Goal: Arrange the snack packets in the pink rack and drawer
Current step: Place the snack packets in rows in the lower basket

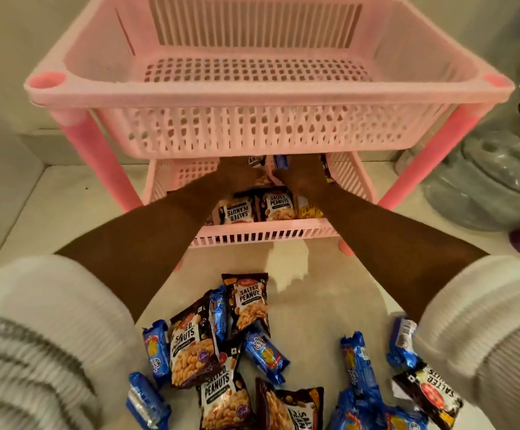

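Note:
The pink rack [268, 97] stands before me, and its top basket holds nothing. Both my arms reach into the lower basket [265, 232], under the top one. My left hand [237, 173] and my right hand [303, 175] lie close together among the packets at the back, with a salted-peanut packet [256, 160] and a blue biscuit packet [280, 161] just beyond the knuckles. The top basket's front wall hides the fingertips, so the grip is unclear. Two salted-peanut packets [275, 204] and a yellow packet [310, 211] lie at the front of the lower basket.
On the pale floor in front of the rack lies a loose pile of several peanut packets [249, 301] and blue biscuit packets [265, 355]. Large clear water jars [488, 178] stand right of the rack. A wall lies behind and to the left.

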Tool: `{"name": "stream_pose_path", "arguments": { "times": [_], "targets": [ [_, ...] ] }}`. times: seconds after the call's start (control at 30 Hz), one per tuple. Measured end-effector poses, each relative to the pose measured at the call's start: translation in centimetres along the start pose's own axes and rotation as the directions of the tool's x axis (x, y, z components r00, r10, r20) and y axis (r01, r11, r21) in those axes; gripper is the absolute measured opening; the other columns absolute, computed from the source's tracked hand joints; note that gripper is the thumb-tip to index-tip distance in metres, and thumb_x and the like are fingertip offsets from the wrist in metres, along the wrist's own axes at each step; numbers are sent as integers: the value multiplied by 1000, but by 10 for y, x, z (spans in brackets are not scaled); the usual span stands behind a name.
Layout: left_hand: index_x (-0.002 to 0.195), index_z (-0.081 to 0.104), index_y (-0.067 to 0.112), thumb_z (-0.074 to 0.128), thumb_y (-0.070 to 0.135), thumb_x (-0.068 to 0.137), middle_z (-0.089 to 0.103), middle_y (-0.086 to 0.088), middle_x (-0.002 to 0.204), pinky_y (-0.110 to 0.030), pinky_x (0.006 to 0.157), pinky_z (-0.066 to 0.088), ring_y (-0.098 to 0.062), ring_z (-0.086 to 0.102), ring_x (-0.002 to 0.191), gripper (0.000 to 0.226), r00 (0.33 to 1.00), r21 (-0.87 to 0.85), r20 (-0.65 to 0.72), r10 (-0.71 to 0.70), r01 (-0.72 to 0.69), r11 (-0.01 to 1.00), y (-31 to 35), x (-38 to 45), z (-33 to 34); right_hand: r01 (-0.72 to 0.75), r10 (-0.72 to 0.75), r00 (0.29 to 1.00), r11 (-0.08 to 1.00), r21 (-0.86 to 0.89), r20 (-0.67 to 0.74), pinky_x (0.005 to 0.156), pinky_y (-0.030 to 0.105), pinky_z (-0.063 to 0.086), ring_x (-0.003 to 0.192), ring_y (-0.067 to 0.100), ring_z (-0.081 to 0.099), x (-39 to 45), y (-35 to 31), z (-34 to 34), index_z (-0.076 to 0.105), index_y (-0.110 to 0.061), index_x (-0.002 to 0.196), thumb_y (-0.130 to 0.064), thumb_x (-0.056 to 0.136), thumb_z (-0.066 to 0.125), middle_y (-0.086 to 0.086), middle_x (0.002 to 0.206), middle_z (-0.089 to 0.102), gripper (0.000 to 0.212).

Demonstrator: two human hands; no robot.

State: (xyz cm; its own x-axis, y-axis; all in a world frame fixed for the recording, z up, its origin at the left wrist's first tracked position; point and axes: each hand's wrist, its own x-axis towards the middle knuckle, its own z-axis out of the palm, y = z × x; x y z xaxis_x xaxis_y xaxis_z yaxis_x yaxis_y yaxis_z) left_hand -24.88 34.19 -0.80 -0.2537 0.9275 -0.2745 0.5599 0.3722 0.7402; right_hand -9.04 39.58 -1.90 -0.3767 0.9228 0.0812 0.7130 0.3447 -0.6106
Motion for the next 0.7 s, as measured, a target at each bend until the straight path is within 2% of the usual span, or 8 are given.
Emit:
{"name": "stream_pose_path", "arguments": {
  "times": [0.07,0.17,0.23,0.3,0.37,0.43,0.57,0.7],
  "targets": [
    [127,56,11,59,39,94,58,-8,127,-27,83,45,-22,55,106,43,999,73,-21,26,-24,997,3,10,4,44,-45,999,995,-85,-14,117,35,27,144,32,34,2,5,3,37,-10,151,-26,90,70,14,155,40,71],
    [136,52,14,63,37,92,52,-13,140,-34,103,40,-30,50,126,50,996,190,-20,91,-85,978,4,21,8,74,-75,997,988,-137,2,116,38,33,140,32,41,6,7,3,45,-10,147,-31,93,65,15,150,47,61],
    [131,55,14,58,43,94,56,-12,136,-31,95,44,-28,57,115,47,994,328,21,108,-109,938,0,23,11,73,-68,997,988,-137,39,115,41,36,138,32,43,4,5,2,43,-9,147,-40,92,66,16,148,48,68],
    [131,54,12,50,41,98,56,-13,134,-30,87,45,-25,59,102,44,991,436,28,132,-131,890,-4,22,15,92,-79,995,967,-238,62,114,42,37,140,33,40,1,6,2,36,-8,151,-34,93,65,17,151,43,70],
    [136,48,10,49,29,99,49,-16,139,-40,105,40,-33,50,124,42,979,476,1,203,-179,861,-7,23,18,105,-91,994,933,-344,55,107,42,43,136,36,44,-1,8,0,37,-8,148,-21,92,65,18,148,46,64],
    [142,41,9,55,19,94,43,-17,145,-43,114,32,-36,38,136,52,953,512,-33,302,-244,824,-9,24,17,152,-122,987,914,-376,105,98,42,47,128,36,51,-1,8,-2,46,-10,142,-14,89,67,17,138,53,57],
    [154,21,11,63,8,89,25,-14,159,-42,121,21,-32,22,147,78,940,436,105,325,-338,834,-8,27,16,255,-114,939,865,-432,326,91,43,50,124,35,53,3,5,-5,33,-12,152,-9,88,67,15,145,47,72],
    [157,13,16,62,14,92,22,-15,160,-43,120,23,-33,23,147,81,927,448,239,290,-370,814,-7,35,15,154,-4,950,876,-458,311,97,42,49,127,36,52,8,7,-1,32,-6,152,-9,87,67,17,145,48,74]
  ]
}}
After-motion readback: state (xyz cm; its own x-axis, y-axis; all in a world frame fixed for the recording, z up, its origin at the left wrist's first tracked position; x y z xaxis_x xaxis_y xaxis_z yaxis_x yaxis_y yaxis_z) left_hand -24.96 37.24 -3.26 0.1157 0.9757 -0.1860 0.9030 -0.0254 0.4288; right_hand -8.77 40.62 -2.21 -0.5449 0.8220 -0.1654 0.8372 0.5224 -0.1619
